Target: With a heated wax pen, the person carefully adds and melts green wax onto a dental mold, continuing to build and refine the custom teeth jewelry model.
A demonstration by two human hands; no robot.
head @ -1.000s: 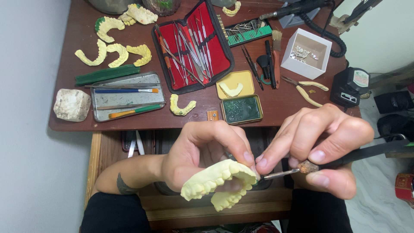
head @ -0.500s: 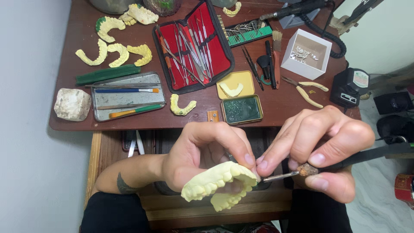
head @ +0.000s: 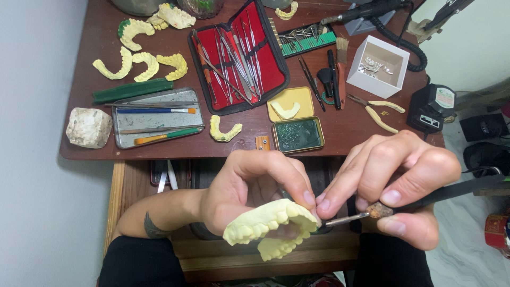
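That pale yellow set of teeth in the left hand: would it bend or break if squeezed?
The teeth cast looks rigid, keeping its arch shape under the left hand. Its thin tooth edges seem chippable. Probably not slippery; the surface appears matte.

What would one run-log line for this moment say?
left hand: grips yellow dental cast | right hand: holds thin metal tool, tip at cast | wooden table behind

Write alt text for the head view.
The left hand holds a yellow dental cast while the right hand sets a thin tool against it. Behind, a brown table holds more casts, a red instrument case and a brush tray.
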